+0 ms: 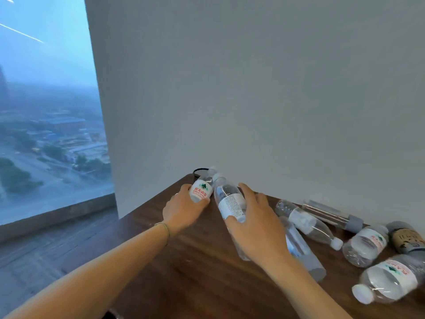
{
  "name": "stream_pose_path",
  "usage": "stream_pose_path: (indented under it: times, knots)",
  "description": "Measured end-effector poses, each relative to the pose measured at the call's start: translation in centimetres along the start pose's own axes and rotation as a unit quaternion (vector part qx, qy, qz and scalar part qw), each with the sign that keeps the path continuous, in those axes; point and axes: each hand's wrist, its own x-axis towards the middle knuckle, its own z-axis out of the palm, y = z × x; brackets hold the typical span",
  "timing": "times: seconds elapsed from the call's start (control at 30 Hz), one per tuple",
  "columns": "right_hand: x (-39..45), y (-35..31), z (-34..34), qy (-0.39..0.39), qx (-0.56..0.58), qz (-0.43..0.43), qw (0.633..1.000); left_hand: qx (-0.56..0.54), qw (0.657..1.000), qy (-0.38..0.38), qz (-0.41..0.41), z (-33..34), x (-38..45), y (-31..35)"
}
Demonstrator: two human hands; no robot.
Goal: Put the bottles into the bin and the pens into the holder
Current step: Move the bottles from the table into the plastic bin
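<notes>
Left hand [184,209] wrapped round red-label bottle [200,191], right hand [255,223] clamped round clear bottle [231,207], one each to halve trips. More bottles [305,223] lying on table [195,272] (bin, pens unseen).

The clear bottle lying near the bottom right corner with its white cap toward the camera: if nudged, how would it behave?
The bottle lies on its side on the smooth table, so it would probably roll. It looks empty, so likely light. Its thin clear wall may dent under a firm grip.
</notes>
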Motion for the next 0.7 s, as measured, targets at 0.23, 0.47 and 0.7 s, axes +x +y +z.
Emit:
stream_pose_path:
  times: [0.23,0.47,0.7]
  knots:
    - [-2.6,-11.7,7.0,-0.054,0.047,-0.115,0.991,-0.041,0.994,0.068,-0.071,-12.4,-4.4,-11.2]
    - [-6.1,-22.9,16.5,-0.129,0.116,-0.200,0.964,-0.084,0.962,0.161,-0.206,-22.5,-10.3,-25.7]
    - [-11.2,-25.8,30.5,-0.306,0.187,-0.163,0.919,-0.132,0.905,0.172,-0.366,-22.7,-18.5,-41.1]
